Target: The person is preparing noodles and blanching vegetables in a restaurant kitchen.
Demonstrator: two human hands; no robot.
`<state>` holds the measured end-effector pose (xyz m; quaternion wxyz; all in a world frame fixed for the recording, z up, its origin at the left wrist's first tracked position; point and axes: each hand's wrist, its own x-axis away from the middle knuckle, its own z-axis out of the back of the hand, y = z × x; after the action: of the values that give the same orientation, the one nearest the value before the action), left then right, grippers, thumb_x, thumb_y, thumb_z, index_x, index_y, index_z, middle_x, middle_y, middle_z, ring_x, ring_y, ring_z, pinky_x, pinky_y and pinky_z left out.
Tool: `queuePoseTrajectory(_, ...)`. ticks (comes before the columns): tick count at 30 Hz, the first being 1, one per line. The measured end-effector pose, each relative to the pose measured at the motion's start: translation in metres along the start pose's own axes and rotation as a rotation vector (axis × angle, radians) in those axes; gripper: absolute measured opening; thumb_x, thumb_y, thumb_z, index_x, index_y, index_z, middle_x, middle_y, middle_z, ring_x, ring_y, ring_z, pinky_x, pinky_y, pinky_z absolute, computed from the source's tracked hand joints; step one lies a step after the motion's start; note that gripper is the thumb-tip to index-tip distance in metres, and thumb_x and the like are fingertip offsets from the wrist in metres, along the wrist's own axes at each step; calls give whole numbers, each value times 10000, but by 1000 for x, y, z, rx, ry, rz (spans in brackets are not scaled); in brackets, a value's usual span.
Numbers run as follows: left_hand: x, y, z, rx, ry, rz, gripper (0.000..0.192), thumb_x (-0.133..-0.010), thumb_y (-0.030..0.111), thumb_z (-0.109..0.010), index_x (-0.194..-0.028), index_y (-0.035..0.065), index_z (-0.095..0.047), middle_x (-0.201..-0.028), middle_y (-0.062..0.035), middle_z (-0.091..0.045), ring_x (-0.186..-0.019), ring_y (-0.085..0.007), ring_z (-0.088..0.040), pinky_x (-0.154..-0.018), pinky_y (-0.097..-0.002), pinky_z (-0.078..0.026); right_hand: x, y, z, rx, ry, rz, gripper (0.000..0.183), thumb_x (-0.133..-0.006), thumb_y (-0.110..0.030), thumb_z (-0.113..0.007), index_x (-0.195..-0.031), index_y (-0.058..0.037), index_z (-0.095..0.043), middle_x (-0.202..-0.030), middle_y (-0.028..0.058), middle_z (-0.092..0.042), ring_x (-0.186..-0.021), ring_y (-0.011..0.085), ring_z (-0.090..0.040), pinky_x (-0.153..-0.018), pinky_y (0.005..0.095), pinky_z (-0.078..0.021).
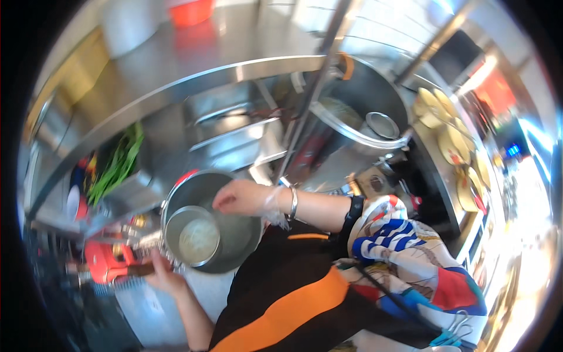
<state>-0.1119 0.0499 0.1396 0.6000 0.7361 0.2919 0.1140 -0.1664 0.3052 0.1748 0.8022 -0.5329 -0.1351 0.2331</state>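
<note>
A deep metal pot (244,237) stands in front of my body. Inside it, towards the left, is a round metal strainer or bowl (213,220) with pale, blurred contents (199,241), perhaps noodles. My right hand (237,198) hangs over the pot with its fingers curled; whether anything is in them is hidden. Clear plastic (273,204), like a thin glove's cuff, gathers at that wrist beside a silver bangle (293,203). Left of the pot, my left hand (165,273) grips a dark brown handle (140,269), and its link to the strainer cannot be made out.
Above the counter runs a steel shelf (237,70). Green leafy stalks (116,165) lie at the left, over a red plastic item (105,262). A large pot (369,83) holding a metal strainer (382,126) stands back right. Yellow bowls (453,141) line the right side.
</note>
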Motion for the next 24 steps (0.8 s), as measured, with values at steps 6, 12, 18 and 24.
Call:
queuePoseTrajectory(6,3,31,-42,25,-378,59,209,-763,102,-581,-659,76,-402,-501,27,-331,-439,-46,-294,-404,-194,-219,122,22,91,116,281,-381,224,-742,-163,-566,-892,-2,-608,-825,101,-612,-728,162,-584,-674,269,-455)
queuePoseTrajectory(12,13,57,-96,192,-627,15,145,-809,142,-539,-771,93,-407,-572,45,-330,-461,-32,-277,-410,-181,-219,181,43,139,-322,629,-379,142,-766,-145,-562,-792,-11,-602,-716,38,-590,-621,94,-549,-563,215,-453)
queuePoseTrajectory(18,46,77,-204,53,-556,-28,264,-792,124,-568,-603,110,-384,-477,54,-318,-389,-38,-263,-368,-211,-189,177,-4,154,-58,496,-217,132,-823,-93,-533,-859,19,-592,-803,53,-588,-697,80,-547,-629,207,-460)
queuePoseTrajectory(24,47,80,-219,-80,-558,-59,315,-729,102,-643,-528,92,-400,-461,36,-363,-391,-44,-301,-385,-202,-212,138,-12,161,-270,292,-131,134,-800,-109,-550,-839,8,-604,-710,47,-592,-625,74,-554,-571,208,-450)
